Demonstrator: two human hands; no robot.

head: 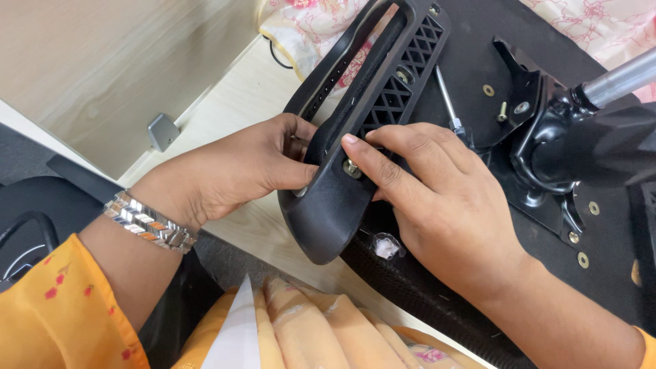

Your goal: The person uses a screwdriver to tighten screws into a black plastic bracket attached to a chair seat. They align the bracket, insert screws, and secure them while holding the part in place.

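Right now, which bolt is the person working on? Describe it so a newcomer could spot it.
Start at the upturned chair seat base. A black plastic armrest bracket lies on its edge. The bolt sits beneath the right hand's fingertip, unlike the loose screw beside the metal mount.

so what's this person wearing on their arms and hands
Both hands, left hand and right hand, are bare, no gloves or rings visible. The left wrist carries a metal link bracelet, silver with some copper-toned links. Orange sleeve with small red flower prints on the left arm; an orange cuff edge shows on the right.
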